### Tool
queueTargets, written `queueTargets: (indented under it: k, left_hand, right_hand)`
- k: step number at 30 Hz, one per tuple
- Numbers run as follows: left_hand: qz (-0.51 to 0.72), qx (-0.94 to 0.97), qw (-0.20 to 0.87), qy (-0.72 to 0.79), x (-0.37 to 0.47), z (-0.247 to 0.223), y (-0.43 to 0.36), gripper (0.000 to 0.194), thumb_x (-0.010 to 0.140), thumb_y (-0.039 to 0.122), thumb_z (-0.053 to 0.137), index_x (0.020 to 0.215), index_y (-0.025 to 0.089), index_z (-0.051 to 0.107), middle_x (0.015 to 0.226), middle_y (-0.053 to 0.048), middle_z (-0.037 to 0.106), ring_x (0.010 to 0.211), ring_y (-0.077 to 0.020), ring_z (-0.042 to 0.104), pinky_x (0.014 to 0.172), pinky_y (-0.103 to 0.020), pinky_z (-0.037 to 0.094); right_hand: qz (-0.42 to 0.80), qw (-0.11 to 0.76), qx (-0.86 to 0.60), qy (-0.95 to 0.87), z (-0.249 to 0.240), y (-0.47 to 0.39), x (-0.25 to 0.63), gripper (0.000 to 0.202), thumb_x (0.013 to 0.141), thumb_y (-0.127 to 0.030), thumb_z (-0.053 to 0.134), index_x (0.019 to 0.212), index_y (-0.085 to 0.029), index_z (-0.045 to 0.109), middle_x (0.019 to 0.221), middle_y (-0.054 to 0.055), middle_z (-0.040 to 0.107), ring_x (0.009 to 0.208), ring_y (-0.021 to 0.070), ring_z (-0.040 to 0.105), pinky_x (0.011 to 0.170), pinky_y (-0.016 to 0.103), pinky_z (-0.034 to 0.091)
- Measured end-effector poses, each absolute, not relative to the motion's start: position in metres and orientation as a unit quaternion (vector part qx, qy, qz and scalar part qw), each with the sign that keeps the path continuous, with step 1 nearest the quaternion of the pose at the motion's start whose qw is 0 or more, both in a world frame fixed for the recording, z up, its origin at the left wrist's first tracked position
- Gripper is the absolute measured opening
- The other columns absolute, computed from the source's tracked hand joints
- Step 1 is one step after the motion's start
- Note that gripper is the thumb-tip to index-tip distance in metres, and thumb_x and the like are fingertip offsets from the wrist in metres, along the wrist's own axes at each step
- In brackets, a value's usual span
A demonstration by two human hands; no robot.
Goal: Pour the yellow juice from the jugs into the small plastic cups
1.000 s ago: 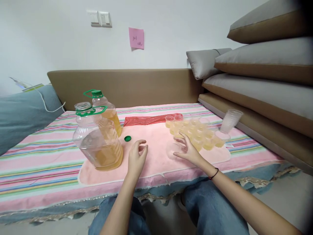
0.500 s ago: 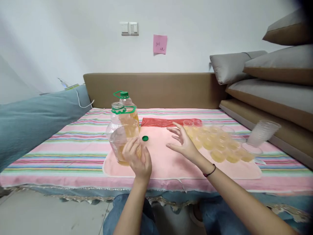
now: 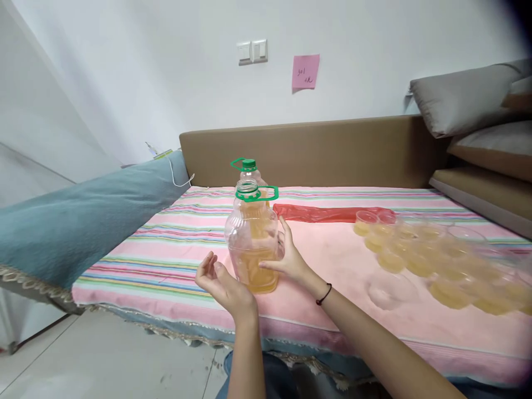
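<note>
A clear jug [image 3: 251, 244] with a green collar, no cap on it and pale yellow liquid inside stands upright on the pink mat. My right hand [image 3: 288, 257] is against its right side, thumb across the front and other fingers partly hidden behind. Just left of the jug's lower part, my left hand [image 3: 226, 288] is palm up with fingers loosely curled and apart, holding nothing. A second jug with a green cap [image 3: 249, 163] stands behind the first.
Several clear cups of yellow liquid [image 3: 419, 265] stand close together at the right. Red plastic [image 3: 320, 214] lies across the back of the mat. Grey cushions [image 3: 465, 100] are piled at the right; a blue-green bolster [image 3: 103, 205] lies at the left.
The view has turned left. My right hand has moved left from open air to the uncapped jug's side. My left hand is lower, off the jug's front. The loose green cap is no longer visible.
</note>
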State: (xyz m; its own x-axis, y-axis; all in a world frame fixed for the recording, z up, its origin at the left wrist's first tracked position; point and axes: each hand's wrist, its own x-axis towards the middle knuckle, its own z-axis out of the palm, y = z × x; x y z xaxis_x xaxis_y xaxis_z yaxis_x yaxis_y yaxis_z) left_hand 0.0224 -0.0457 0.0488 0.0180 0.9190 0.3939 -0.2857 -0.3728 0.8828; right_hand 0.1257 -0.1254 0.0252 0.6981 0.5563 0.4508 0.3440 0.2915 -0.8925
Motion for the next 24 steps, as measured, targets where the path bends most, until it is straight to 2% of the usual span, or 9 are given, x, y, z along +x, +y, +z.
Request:
queueTargets:
  k: [4, 9, 13, 18, 21, 24]
  left_hand:
    - [0.613, 0.525, 0.501, 0.312, 0.022, 0.047, -0.043, 0.023, 0.094, 0.041, 0.037, 0.109, 0.024, 0.04, 0.125, -0.01, 0.052, 0.12, -0.0213, 0.052, 0.106, -0.044, 0.038]
    - [0.601, 0.531, 0.505, 0.319, 0.022, 0.049, -0.042, 0.022, 0.095, 0.04, 0.034, 0.109, 0.024, 0.041, 0.122, -0.009, 0.055, 0.119, -0.0208, 0.054, 0.105, -0.043, 0.04]
    - [0.595, 0.529, 0.537, 0.281, 0.023, 0.05, -0.041, 0.023, 0.094, 0.04, 0.037, 0.104, 0.022, 0.046, 0.111, -0.007, 0.057, 0.109, -0.0195, 0.058, 0.1, -0.039, 0.045]
    - [0.551, 0.542, 0.587, 0.239, 0.023, 0.05, -0.042, 0.028, 0.092, 0.042, 0.041, 0.1, 0.02, 0.055, 0.103, -0.007, 0.061, 0.098, -0.0182, 0.062, 0.09, -0.033, 0.05]
    - [0.489, 0.581, 0.623, 0.187, 0.024, 0.051, -0.046, 0.035, 0.093, 0.046, 0.041, 0.107, 0.019, 0.058, 0.11, -0.008, 0.064, 0.1, -0.0187, 0.064, 0.089, -0.033, 0.052]
    - [0.381, 0.653, 0.647, 0.096, 0.025, 0.051, -0.057, 0.041, 0.092, 0.05, 0.046, 0.116, 0.02, 0.061, 0.12, -0.009, 0.066, 0.111, -0.0222, 0.062, 0.096, -0.037, 0.051]
  right_hand:
    - [0.05, 0.723, -0.576, -0.378, 0.022, -0.111, 0.123, 0.141, 0.052, -0.053, 0.089, 0.151, -0.033, -0.01, 0.145, 0.015, 0.039, 0.139, 0.0286, 0.038, 0.114, 0.054, 0.032]
    - [0.02, 0.728, -0.573, -0.377, 0.02, -0.108, 0.121, 0.137, 0.058, -0.049, 0.088, 0.152, -0.033, -0.011, 0.132, 0.013, 0.048, 0.128, 0.0269, 0.049, 0.11, 0.052, 0.038]
    - [0.005, 0.731, -0.568, -0.379, 0.023, -0.115, 0.117, 0.137, 0.055, -0.046, 0.09, 0.152, -0.034, -0.006, 0.122, 0.009, 0.053, 0.122, 0.0273, 0.053, 0.11, 0.053, 0.039]
    - [0.026, 0.742, -0.56, -0.367, 0.036, -0.146, 0.108, 0.139, 0.052, -0.047, 0.091, 0.152, -0.04, -0.006, 0.117, 0.006, 0.057, 0.12, 0.0283, 0.055, 0.108, 0.055, 0.04]
    - [0.039, 0.748, -0.555, -0.362, 0.051, -0.18, 0.102, 0.142, 0.05, -0.046, 0.092, 0.152, -0.041, -0.008, 0.119, 0.007, 0.058, 0.12, 0.0289, 0.057, 0.108, 0.057, 0.039]
    - [0.043, 0.743, -0.575, -0.339, 0.069, -0.224, 0.093, 0.142, 0.05, -0.044, 0.093, 0.151, -0.044, -0.007, 0.122, 0.007, 0.06, 0.12, 0.0297, 0.058, 0.109, 0.06, 0.038]
